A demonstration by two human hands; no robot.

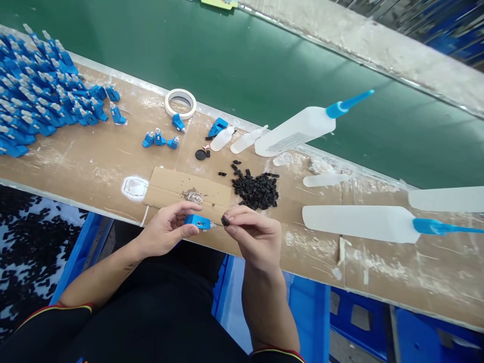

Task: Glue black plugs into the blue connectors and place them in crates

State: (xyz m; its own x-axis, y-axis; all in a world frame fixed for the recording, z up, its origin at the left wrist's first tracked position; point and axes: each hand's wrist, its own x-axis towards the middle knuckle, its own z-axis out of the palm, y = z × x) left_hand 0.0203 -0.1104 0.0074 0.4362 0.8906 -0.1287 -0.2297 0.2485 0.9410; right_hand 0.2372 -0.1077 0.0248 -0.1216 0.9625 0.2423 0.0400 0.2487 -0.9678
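My left hand (pixel 170 229) grips a blue plastic part (pixel 197 222) between thumb and fingers, its pale narrow tip pointing right. Just off that tip, my right hand (pixel 257 234) pinches a small black plastic piece (pixel 225 220). A narrow gap seems to separate the two parts. Both hands are over the near edge of the bench, in front of a cardboard piece (pixel 181 184) with a clear, glossy smear on it. Behind my right hand lies a heap of small black pieces (pixel 257 190).
Many blue parts with whitish tips (pixel 38 91) crowd the bench's left end. A tape roll (pixel 180 104) lies near the back edge. White squeeze bottles (pixel 359 222) with blue nozzles lie to the right. Blue crates (pixel 308 312) are below the bench, and a green surface (pixel 227 60) runs behind.
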